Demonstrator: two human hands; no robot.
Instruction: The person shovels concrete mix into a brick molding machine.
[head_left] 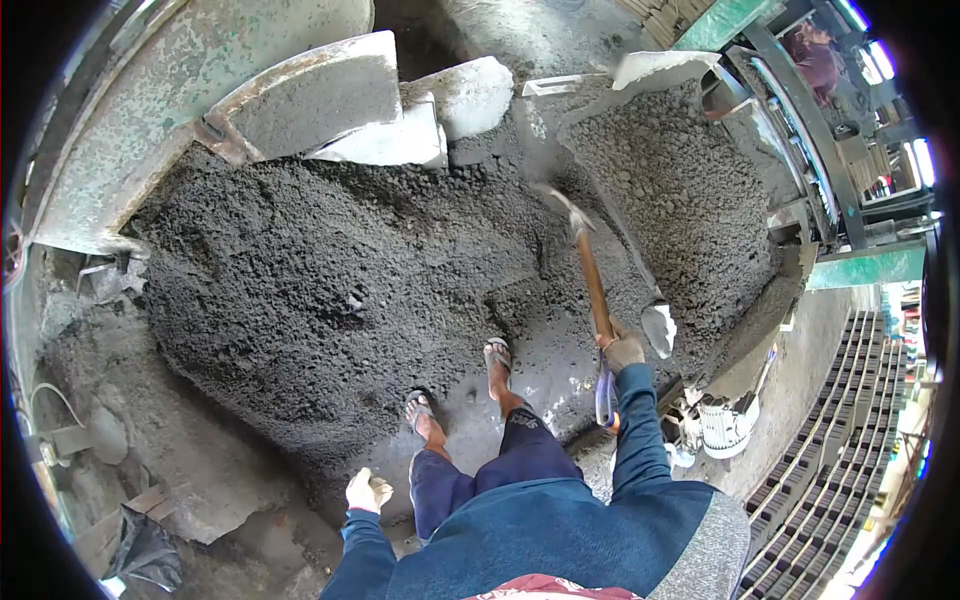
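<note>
My right hand (625, 349), in a pale work glove, grips the wooden shaft of a shovel (595, 285). A purple-blue handle end shows below that hand. The shovel's head points away from me, between the dark heap and the bin on the right; its blade is partly hidden or blurred. My left hand (369, 491), also gloved, is held low by my left thigh with its fingers curled and no object visible in them. A wide heap of dark, crumbly, damp mix (330, 270) spreads before my sandalled feet.
A bin-like hopper (680, 170) at right holds more grey mix. Concrete slabs (300, 95) border the heap at the back. A white bucket (728, 425) stands at right, near long racks of dark blocks (830, 430). Another person (815, 60) is at far upper right.
</note>
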